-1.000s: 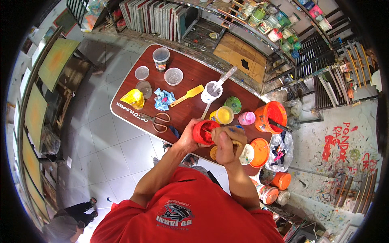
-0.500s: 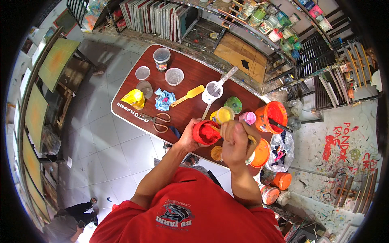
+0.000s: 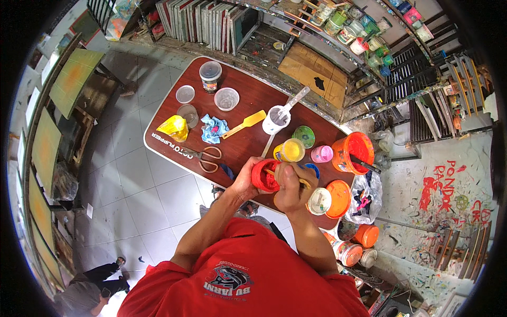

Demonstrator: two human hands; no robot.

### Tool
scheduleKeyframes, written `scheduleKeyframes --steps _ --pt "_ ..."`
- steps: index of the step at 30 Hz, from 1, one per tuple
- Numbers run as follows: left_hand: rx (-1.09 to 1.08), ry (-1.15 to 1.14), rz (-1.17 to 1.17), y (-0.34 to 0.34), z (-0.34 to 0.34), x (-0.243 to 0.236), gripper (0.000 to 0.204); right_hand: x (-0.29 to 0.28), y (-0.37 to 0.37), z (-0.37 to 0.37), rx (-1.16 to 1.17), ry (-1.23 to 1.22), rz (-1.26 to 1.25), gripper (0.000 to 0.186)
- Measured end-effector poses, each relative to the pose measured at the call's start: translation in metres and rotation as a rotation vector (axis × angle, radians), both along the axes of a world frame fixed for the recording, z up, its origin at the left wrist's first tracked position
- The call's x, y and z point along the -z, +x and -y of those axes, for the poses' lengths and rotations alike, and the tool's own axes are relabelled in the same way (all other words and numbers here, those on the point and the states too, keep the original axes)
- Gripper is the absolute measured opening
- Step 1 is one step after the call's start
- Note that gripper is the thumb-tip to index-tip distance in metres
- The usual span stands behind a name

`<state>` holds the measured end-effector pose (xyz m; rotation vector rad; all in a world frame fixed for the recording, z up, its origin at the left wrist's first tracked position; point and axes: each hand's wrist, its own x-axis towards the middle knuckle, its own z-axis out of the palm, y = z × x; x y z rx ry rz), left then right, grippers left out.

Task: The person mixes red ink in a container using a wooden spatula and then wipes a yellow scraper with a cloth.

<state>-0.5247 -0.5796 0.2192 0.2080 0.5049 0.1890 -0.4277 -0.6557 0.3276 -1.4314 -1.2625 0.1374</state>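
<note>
My left hand (image 3: pixel 244 183) is wrapped round a red jar (image 3: pixel 256 174) from its left side. Thick red paint (image 3: pixel 271 183) coats its inside, and the opening tilts toward me. In my closed right hand (image 3: pixel 293 189) is a yellow stirring stick (image 3: pixel 304 183); its lower end dips into the paint, and what shape it has there is hidden. Just beyond the jar stand a yellow paint tub (image 3: pixel 292 150), a green-stained lid (image 3: pixel 303 136) and a pink paint pot (image 3: pixel 322 154). A white paint pot (image 3: pixel 319 202) is beside my right wrist.
On the brown table (image 3: pixel 179 113) lie scissors (image 3: pixel 210 159), a blue rag (image 3: pixel 214 130), a yellow spatula (image 3: pixel 245 124) and a white tub (image 3: pixel 276 120) with a grey-smeared spatula. An orange bucket (image 3: pixel 353 153) stands right. A person (image 3: pixel 87 293) is at lower left.
My right hand has come down and slightly left, closer to the jar, with the stick lower in the paint. The white pot and a blue rim behind the hand now show more.
</note>
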Motion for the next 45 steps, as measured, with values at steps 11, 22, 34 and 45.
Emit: scheduleKeyframes --steps 11,22,34,45 --pt "0.046 0.047 0.02 0.003 -0.003 0.01 0.049 -0.044 0.001 -0.009 -0.081 -0.004 -0.377 0.025" --pt "0.0 0.078 0.106 0.002 -0.005 0.025 0.05 -0.069 -0.011 0.003 -0.285 0.167 -0.061 0.01" --pt "0.056 0.042 0.016 -0.002 0.0 0.019 0.047 0.009 0.001 -0.019 0.037 0.088 0.15 0.016" --pt "0.048 -0.019 0.007 0.002 -0.003 0.004 0.052 -0.049 -0.004 -0.003 0.08 -0.013 0.007 0.021"
